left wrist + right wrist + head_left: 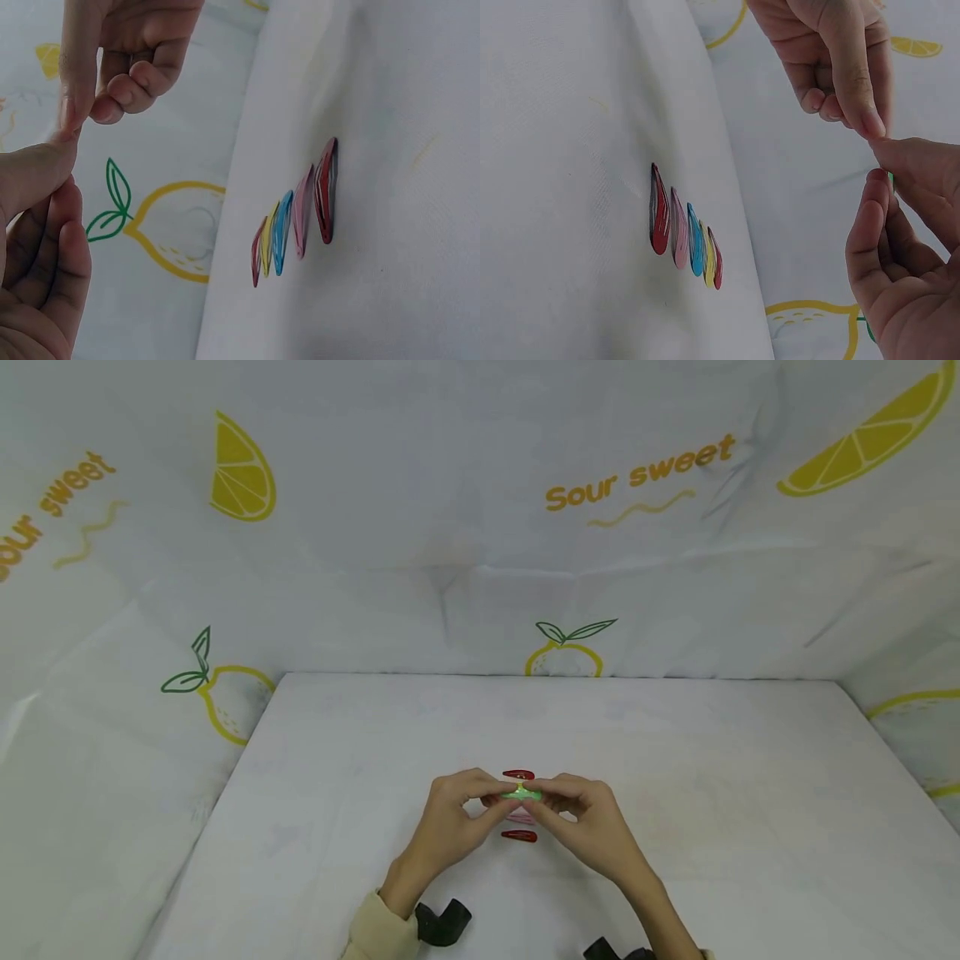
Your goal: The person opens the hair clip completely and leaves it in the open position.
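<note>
A bright green hair clip (522, 794) is pinched from both sides, above the table. My left hand (453, 818) grips its left end between thumb and fingers; my right hand (588, 822) does the same at the right end. Fingertips cover most of this clip, leaving only a green sliver in the right wrist view. Below lies a row of snap hair clips: a near red clip (326, 191), a pink clip (301, 214), a blue clip (282, 232), a yellow clip (268, 240) and a far red clip (257, 253).
The white tabletop (712, 793) spreads around the hands. Behind and beside it hangs a white cloth (375, 485) printed with lemons and lettering. Black curved pieces (444, 923) sit at both wrists.
</note>
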The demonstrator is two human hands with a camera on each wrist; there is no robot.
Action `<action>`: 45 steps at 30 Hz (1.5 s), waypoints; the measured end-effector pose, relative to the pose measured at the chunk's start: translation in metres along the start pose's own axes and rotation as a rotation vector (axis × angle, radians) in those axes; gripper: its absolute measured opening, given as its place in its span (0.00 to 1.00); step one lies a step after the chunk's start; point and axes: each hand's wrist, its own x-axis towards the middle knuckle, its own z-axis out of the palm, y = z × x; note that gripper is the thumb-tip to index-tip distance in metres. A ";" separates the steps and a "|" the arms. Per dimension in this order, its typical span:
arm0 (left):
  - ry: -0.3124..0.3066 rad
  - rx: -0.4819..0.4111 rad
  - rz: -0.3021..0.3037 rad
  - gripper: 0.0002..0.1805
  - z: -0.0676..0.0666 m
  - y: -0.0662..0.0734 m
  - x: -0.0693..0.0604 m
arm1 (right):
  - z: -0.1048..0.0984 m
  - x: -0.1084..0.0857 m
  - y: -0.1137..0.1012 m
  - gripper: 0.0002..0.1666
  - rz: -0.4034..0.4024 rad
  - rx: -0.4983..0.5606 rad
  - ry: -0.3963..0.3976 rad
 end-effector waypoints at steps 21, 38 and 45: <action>0.019 0.008 -0.005 0.07 0.000 0.008 0.002 | 0.002 0.001 -0.003 0.07 0.027 0.041 0.020; 0.014 0.056 0.014 0.08 0.002 0.010 0.001 | 0.005 0.003 -0.004 0.04 0.077 0.010 0.083; 0.021 0.062 -0.006 0.07 0.003 0.009 0.001 | 0.006 0.004 -0.005 0.03 0.096 -0.011 0.097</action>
